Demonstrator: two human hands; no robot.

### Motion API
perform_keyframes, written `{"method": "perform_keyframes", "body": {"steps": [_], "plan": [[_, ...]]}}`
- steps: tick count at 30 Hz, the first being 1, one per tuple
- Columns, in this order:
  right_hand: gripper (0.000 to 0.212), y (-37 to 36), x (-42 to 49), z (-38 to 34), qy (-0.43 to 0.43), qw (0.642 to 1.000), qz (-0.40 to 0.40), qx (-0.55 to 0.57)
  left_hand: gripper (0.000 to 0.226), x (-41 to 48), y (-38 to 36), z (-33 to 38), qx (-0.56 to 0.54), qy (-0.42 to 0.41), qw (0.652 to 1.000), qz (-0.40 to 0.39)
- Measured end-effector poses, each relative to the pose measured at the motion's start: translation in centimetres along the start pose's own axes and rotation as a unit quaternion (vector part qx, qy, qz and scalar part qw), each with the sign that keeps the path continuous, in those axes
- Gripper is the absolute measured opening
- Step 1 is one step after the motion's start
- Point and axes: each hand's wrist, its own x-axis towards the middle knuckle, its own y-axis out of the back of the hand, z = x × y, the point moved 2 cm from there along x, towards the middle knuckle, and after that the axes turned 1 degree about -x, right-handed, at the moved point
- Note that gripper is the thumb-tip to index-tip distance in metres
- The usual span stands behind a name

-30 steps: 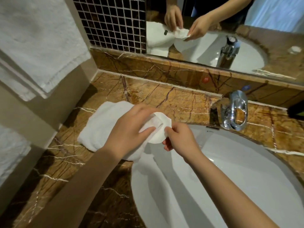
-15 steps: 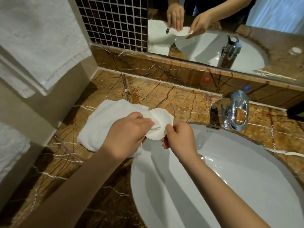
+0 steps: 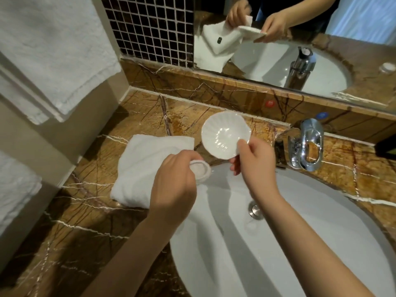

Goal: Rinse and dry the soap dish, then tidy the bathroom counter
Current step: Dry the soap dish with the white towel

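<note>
Our right hand (image 3: 255, 161) pinches the white scalloped ceramic soap dish (image 3: 225, 135) by its near rim, hollow facing us, above the brown marble tabletop's (image 3: 90, 211) back edge. Our left hand (image 3: 173, 187) fingers close on the white folded towel (image 3: 145, 168) lying beside the basin.

Brown veined marble counter (image 3: 90, 228), folded white towel (image 3: 147, 168) lying on it, beside inset white basin (image 3: 300, 264)
</note>
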Motion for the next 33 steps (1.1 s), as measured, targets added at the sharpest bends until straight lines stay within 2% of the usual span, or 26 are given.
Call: {"method": "perform_keyframes", "body": {"steps": [2, 4, 8, 10, 12, 14, 15, 17, 19, 21, 25, 27, 30, 31, 33], "plan": [[0.028, 1.1, 0.9, -1.6, 0.023, 0.999, -0.036, 0.021, 0.028, -0.1, 0.1, -0.5, -0.12, 0.099, 0.988, 0.024], [0.03, 1.3, 1.7, -2.9, 0.036, 0.994, -0.106, 0.004, 0.032, 0.5, 0.3, -0.7, -0.185, 0.162, 0.969, 0.041], [0.03, -0.4, 1.4, -3.9, 0.053, 0.972, -0.211, -0.085, 0.054, 1.9, 0.6, -0.4, -0.251, 0.194, 0.947, 0.047], [0.031, -1.2, 0.9, -3.7, 0.043, 0.968, -0.237, -0.064, 0.049, 2.1, 0.7, -0.5, -0.248, 0.199, 0.946, 0.061], [0.032, -1.8, -0.1, -3.1, 0.003, 0.979, -0.2, 0.033, 0.042, 2.2, 0.7, -0.8, -0.242, 0.226, 0.94, 0.084], [0.028, -2.6, -2.4, -1.9, -0.063, 0.982, -0.098, 0.15, 0.037, 2.3, 0.6, -0.9, -0.257, 0.261, 0.924, 0.11], [0.027, -3.1, -4.1, -0.9, -0.083, 0.98, -0.05, 0.172, 0.032, 2.3, 0.5, -1.0, -0.267, 0.277, 0.914, 0.127], [0.029, -4.7, -7.8, 0.5, -0.108, 0.977, -0.038, 0.18, 0.023, 2.2, 0.2, -1.0, -0.284, 0.31, 0.894, 0.156], [0.038, -6.6, -9.8, 0.9, -0.126, 0.967, -0.107, 0.195, 0.022, 2.0, -0.1, -0.9, -0.286, 0.324, 0.885, 0.172], [0.041, -8.0, -9.8, 1.1, -0.142, 0.958, -0.117, 0.219, 0.024, 1.6, -0.5, -0.8, -0.301, 0.339, 0.873, 0.18], [0.026, -8.3, -8.5, 1.5, -0.126, 0.968, -0.069, 0.204, 0.025, 0.3, -1.3, -0.6, -0.354, 0.356, 0.849, 0.164], [0.016, -7.4, -8.1, 2.1, -0.162, 0.965, -0.046, 0.199, 0.03, 0.2, -1.2, -0.7, -0.365, 0.37, 0.839, 0.158], [0.012, -3.9, -6.8, 2.5, -0.215, 0.953, 0.053, 0.208, 0.02, 0.6, 0.1, -0.9, -0.452, 0.386, 0.788, 0.16], [0.012, -2.2, -6.3, 2.4, -0.215, 0.949, 0.091, 0.213, 0.016, 0.8, 0.7, -1.0, -0.468, 0.382, 0.782, 0.154], [0.001, 1.7, -5.1, 1.4, -0.186, 0.95, 0.136, 0.21, 0.012, 1.1, 1.8, -1.2, -0.467, 0.37, 0.794, 0.122]]}}
